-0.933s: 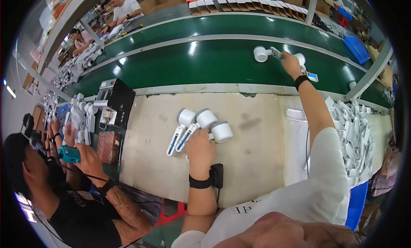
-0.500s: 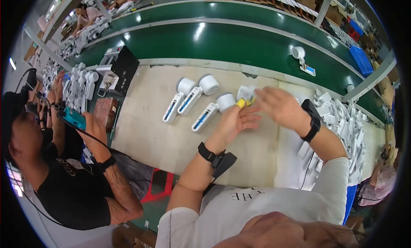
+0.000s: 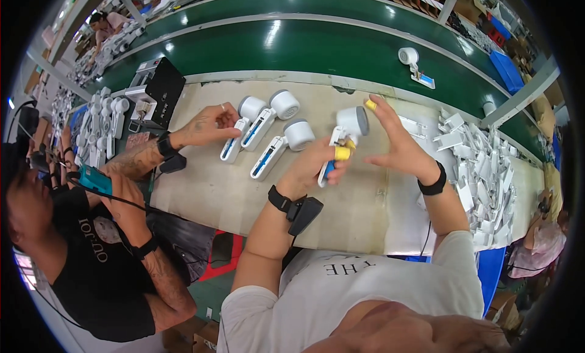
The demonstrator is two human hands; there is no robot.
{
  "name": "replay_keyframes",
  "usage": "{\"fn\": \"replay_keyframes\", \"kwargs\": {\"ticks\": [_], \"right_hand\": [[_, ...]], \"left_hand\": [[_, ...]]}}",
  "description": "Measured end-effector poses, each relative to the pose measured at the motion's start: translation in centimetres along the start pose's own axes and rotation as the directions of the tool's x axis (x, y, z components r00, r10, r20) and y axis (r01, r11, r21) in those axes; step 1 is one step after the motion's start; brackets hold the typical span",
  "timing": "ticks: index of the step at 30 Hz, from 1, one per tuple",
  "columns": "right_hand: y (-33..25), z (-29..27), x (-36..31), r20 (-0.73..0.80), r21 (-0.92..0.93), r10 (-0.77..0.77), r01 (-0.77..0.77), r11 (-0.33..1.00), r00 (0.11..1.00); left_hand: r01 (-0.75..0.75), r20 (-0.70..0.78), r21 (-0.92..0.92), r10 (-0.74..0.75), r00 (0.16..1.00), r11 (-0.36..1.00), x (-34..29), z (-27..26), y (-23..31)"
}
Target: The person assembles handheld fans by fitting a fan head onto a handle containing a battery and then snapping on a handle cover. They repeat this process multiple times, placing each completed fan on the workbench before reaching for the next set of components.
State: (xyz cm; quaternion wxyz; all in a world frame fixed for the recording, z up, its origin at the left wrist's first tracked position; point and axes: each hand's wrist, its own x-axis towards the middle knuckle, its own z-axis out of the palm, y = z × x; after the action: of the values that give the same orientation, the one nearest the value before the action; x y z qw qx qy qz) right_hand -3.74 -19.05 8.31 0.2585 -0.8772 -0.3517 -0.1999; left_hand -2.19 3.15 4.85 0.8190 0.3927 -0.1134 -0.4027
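Observation:
My left hand (image 3: 320, 161) is closed around the handle of a white round-headed handheld device (image 3: 350, 122). Its grey-rimmed head points up and away from me, and something blue shows at the handle. Just right of that head, my right hand (image 3: 399, 142) has its fingers and thumb spread, with nothing in them. Yellow covers sit on some of my fingers. To the left of my hands lie similar devices: a near one (image 3: 298, 135), a middle one (image 3: 284, 105) and a left one (image 3: 251, 108), each with blue inside an uncovered handle.
A co-worker's hand (image 3: 213, 122) reaches in from the left; their other hand grips a teal power screwdriver (image 3: 95, 181). A black machine (image 3: 164, 88) stands at the back left. White plastic parts (image 3: 481, 176) are heaped at right. Another device (image 3: 409, 56) rests on the green conveyor (image 3: 341, 51).
The device between my hands has risen into clearer sight, held by my left hand, while my right hand has opened beside it. A co-worker's hand has arrived at the left device.

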Motion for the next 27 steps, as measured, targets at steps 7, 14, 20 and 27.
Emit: {"fn": "replay_keyframes", "kwargs": {"ticks": [7, 14, 20, 27], "right_hand": [[0.6, 1.6, -1.7, 0.523, 0.842, 0.085, -0.53, 0.101, 0.848], [-2.3, 2.0, -2.8, 0.643, 0.749, 0.251, -0.662, -0.009, 0.724], [-1.6, 3.2, -3.9, 0.536, 0.81, 0.483, -0.583, -0.063, 0.693], [-0.7, -0.3, -1.9, -0.157, 0.205, 0.323, -0.289, 0.935, 0.933]], "left_hand": [[0.17, 0.407, -0.148, -0.097, 0.908, 0.974, -1.6, 0.7, 0.0], [0.044, 0.273, -0.061, -0.025, 0.962, 0.997, -1.3, 0.7, 0.1], [0.002, 0.245, 0.257, -0.067, 0.967, 0.966, -0.3, 0.2, -0.1], [-0.177, -0.095, 0.174, 0.195, 0.976, 0.969, -0.2, 1.7, -0.2]]}}
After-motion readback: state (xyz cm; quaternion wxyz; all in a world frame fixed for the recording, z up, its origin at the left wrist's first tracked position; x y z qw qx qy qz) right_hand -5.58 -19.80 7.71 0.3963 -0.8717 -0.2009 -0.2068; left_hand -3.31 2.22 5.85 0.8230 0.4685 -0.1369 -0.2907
